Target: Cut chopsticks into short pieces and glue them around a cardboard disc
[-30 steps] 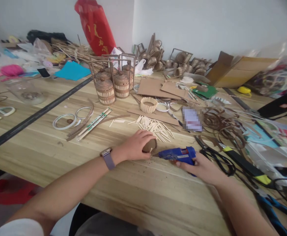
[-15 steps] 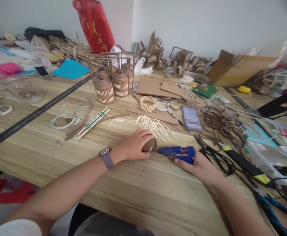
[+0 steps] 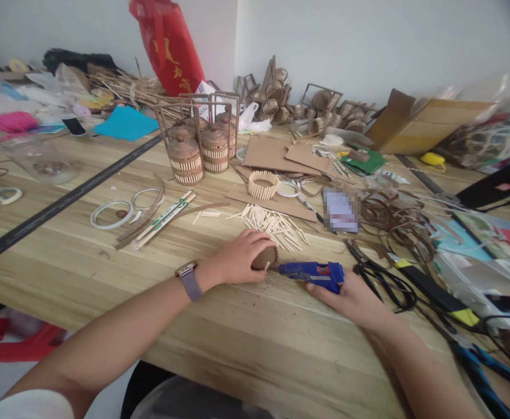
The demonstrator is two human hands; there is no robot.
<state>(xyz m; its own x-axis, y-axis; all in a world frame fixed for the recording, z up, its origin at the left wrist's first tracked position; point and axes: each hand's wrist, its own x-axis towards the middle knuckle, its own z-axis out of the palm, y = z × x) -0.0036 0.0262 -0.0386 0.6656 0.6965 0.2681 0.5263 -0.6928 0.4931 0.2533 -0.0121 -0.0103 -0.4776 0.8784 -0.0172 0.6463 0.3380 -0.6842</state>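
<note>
My left hand (image 3: 241, 259) is closed round a small brown cardboard disc (image 3: 265, 258) with a ridged edge, tilted on the table. One short pale stick (image 3: 267, 266) stands out at the disc's lower side. In my right hand (image 3: 353, 297) is a blue hot glue gun (image 3: 314, 273), its nozzle pointing left and right by the disc's edge; whether it touches cannot be made out. Just beyond the disc lies a loose pile of short wooden sticks (image 3: 276, 224). Behind that pile stands a ring of upright sticks (image 3: 263, 185).
Lidded stick baskets with tall handles (image 3: 186, 157) stand at the back. Scissors (image 3: 386, 282), a box cutter (image 3: 434, 291) and blue-handled pliers (image 3: 477, 361) lie to the right, near coiled brown strips (image 3: 390, 215). Tape rings (image 3: 112, 214) and packaged chopsticks (image 3: 165, 218) are on the left.
My right hand has shifted the glue gun slightly left, nearer the disc. My left hand and the disc stay in place.
</note>
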